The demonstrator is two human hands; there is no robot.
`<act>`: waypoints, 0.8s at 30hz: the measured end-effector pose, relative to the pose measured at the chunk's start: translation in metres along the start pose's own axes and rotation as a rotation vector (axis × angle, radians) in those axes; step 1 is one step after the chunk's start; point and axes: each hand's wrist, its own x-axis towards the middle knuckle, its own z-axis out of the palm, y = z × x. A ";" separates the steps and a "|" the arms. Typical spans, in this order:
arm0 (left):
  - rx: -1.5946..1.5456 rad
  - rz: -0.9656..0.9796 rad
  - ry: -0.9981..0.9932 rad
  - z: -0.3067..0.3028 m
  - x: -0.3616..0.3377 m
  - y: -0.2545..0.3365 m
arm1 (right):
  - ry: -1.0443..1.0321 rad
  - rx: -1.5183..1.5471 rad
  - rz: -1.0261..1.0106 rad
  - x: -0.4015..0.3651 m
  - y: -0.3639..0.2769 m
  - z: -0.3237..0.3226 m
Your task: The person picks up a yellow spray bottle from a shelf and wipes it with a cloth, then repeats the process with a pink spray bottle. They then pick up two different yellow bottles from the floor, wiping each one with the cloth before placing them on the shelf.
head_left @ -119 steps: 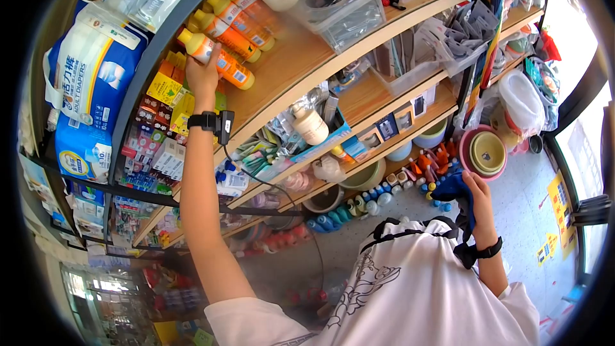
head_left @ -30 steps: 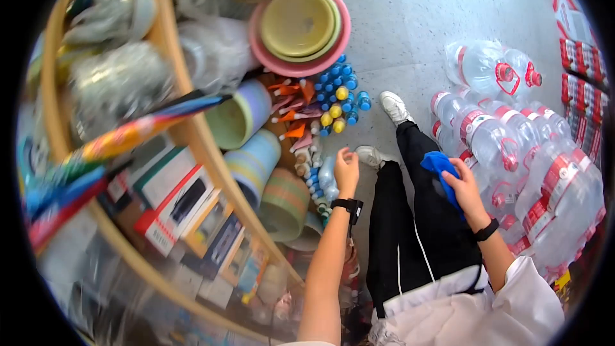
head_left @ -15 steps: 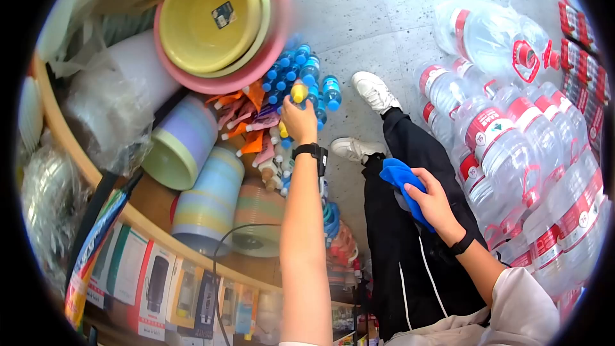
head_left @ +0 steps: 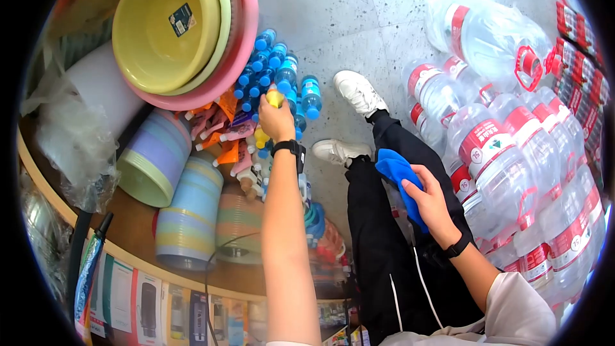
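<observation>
My left hand (head_left: 277, 120) reaches down at the edge of the low shelf, its fingers wrapped round a yellow-topped bottle (head_left: 275, 98). Most of that bottle is hidden by the hand. Blue-capped bottles (head_left: 262, 67) stand in a group just beyond it, and one blue-capped bottle (head_left: 311, 97) stands at their right side. Tubes and bottles with orange and pink parts (head_left: 221, 131) crowd to the left of the hand. My right hand (head_left: 428, 202) is closed on a folded blue cloth (head_left: 400, 176), held above my legs.
Stacked yellow, green and pink basins (head_left: 170, 32) sit at the upper left. Nested striped bins (head_left: 189, 214) lie on the wooden shelf (head_left: 144, 237). Large water bottles with red labels (head_left: 487, 141) are piled on the right. My white shoes (head_left: 359, 93) stand on the grey floor.
The view has shifted, so the basins and shelf goods appear further left and slightly lower. Both hands keep their holds on the yellow-topped bottle and the blue cloth.
</observation>
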 end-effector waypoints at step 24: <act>-0.206 0.024 0.165 -0.106 -0.074 -0.017 | -0.087 0.004 -0.050 -0.012 -0.021 0.010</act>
